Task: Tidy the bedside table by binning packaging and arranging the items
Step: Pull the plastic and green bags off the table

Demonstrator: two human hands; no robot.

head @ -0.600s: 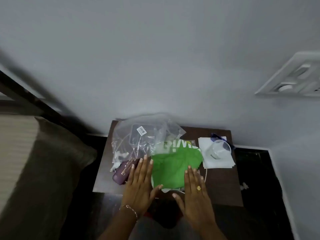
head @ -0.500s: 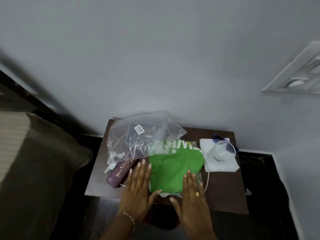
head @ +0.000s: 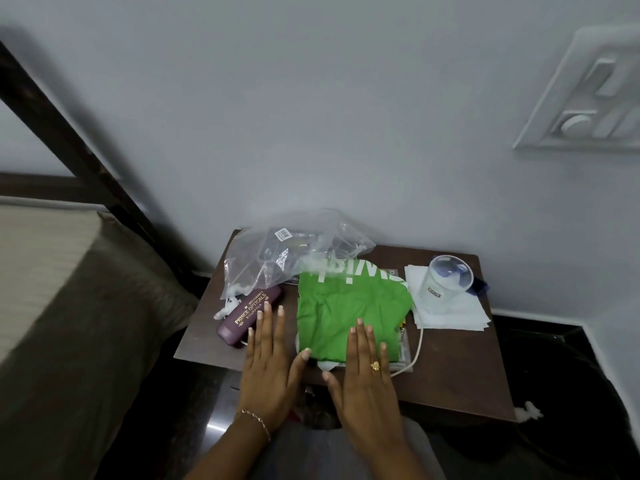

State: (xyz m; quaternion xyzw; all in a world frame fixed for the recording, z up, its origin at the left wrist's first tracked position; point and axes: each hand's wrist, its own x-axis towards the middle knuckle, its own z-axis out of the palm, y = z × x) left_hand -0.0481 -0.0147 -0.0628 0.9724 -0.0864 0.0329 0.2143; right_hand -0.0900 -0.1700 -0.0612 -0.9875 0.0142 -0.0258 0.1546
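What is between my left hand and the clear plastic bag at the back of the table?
The maroon spectacle case lies between them, its far end at the edge of the clear plastic bag. Fingertips of the left hand overlap its near side. Nothing else visible blocks.

purple case [head: 248, 315], "PRINCE OPTICALS"

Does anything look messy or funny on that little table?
Yes. A crumpled clear plastic bag sprawls at the back left of the table, a wrinkled green bag lies in the middle, and a white cable pokes out from under it.
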